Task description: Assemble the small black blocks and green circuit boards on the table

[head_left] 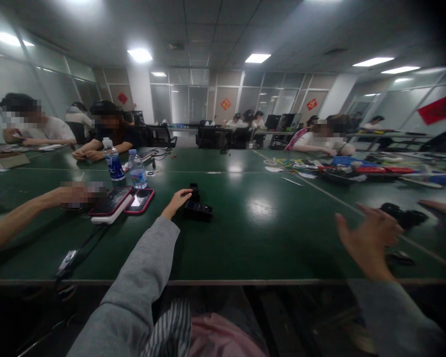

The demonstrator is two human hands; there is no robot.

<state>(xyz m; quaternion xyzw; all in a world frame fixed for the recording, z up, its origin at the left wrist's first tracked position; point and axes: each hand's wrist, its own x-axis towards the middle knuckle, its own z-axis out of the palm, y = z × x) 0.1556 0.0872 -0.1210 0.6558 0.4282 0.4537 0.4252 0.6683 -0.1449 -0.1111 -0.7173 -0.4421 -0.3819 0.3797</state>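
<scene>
My left hand (177,202), in a grey sleeve, reaches to the middle of the table, its fingers closed at the side of a small black object (194,188). What kind of object it is, I cannot make out. Just in front of it lies a black, box-like case (198,210) with a flat dark top. Off to the right, my right hand (369,238) is raised over the table, thumb spread away from the fingers, slightly blurred and holding nothing visible. Beyond its fingertips is a bulky black object (405,216), with a small dark item (401,258) below it.
On the green table (245,253), another person's hand (80,194) is beside phones (139,201) at left. Two bottles (137,171) stand behind them. Cables (286,163) and tools pile up at right, near a thin pen-like stick (292,182). Several people sit around.
</scene>
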